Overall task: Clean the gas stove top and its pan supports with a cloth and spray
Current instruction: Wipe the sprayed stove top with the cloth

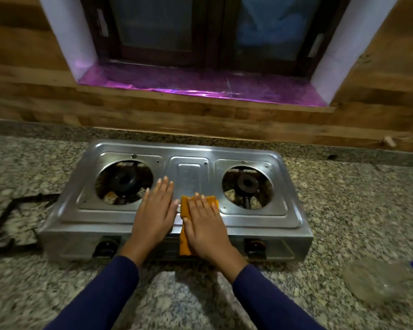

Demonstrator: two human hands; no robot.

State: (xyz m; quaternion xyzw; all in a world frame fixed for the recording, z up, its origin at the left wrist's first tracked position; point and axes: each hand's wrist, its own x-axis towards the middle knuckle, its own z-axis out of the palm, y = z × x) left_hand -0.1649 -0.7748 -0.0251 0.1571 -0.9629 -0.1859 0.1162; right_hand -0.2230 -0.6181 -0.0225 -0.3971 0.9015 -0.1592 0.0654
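A steel two-burner gas stove (pixel 255 217) sits on the granite counter with both burner openings bare, no pan supports on them. My left hand (pixel 154 210) lies flat with straight fingers on the stove top, just right of the left burner (pixel 124 181). Beside it, my right hand (pixel 206 225) presses an orange cloth (pixel 184 244) flat against the middle front of the top; the cloth hangs down over the front edge. The right burner (pixel 247 184) is uncovered.
A black pan support (pixel 12 217) lies on the counter left of the stove. A clear plastic bottle (pixel 377 279) with a blue-white part lies on its side at the right. Two knobs (pixel 105 247) face me. A wooden wall and window sill stand behind.
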